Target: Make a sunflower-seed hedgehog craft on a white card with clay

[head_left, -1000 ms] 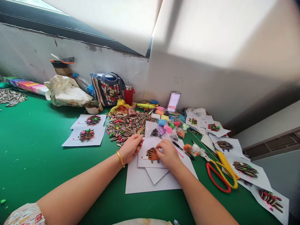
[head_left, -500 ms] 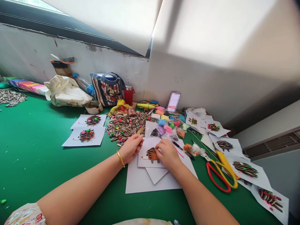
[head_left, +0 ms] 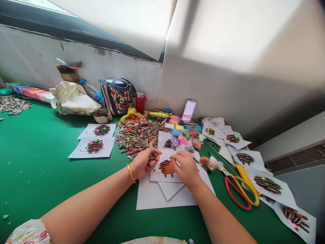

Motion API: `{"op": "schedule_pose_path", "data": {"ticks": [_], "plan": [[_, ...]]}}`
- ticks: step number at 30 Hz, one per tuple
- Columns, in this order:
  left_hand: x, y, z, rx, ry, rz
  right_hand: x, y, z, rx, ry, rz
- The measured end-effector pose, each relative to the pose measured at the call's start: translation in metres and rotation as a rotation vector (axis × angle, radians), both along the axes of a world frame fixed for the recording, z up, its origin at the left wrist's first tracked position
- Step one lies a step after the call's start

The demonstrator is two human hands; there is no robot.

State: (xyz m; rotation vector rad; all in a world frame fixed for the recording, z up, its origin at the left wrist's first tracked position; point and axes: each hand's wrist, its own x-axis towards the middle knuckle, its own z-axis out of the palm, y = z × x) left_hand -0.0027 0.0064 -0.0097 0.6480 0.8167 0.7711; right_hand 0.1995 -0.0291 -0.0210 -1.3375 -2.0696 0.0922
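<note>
Head view: both hands at a clay hedgehog (head_left: 165, 167) on the green table (head_left: 38, 176)

Closest in, two bare forearms reach forward over the table. The left hand (head_left: 144, 164), with a gold bangle (head_left: 130, 173) on its wrist, is curled loosely around a few striped seeds (head_left: 152, 158). It rests at the left edge of a white card (head_left: 158, 175). The hedgehog lies on that card, between the two hands. The right hand (head_left: 186, 166) sits just to its right, fingertips (head_left: 175, 156) pinched together at the hedgehog's upper edge; what they pinch is too small to tell. The card lies on a loose stack of white sheets (head_left: 175, 198).

To the right lie red-and-yellow scissors (head_left: 241, 193) and more cards with seed figures (head_left: 269, 185). Beyond the hands are a seed pile (head_left: 137, 137) and small clay packets (head_left: 185, 139), and left of them two finished cards (head_left: 92, 146). By the wall stand a patterned bag (head_left: 116, 96) and a red flask (head_left: 139, 103).
</note>
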Motion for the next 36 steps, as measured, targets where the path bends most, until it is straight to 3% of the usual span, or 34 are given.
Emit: {"op": "schedule_pose_path", "data": {"ticks": [13,24,30,36], "plan": [[0.010,-0.018,0.002,0.268,0.103,-0.164,-0.016,-0.011,0.004,-0.020,0.216,0.154],[0.009,-0.017,-0.003,0.248,0.092,-0.157,-0.013,-0.009,0.008,-0.075,0.305,0.164],[0.009,-0.009,-0.003,0.212,0.128,0.016,0.001,-0.006,0.015,-0.107,0.166,0.068],[0.004,0.002,-0.010,0.115,0.120,0.126,0.005,0.000,0.001,-0.126,-0.049,0.037]]}}
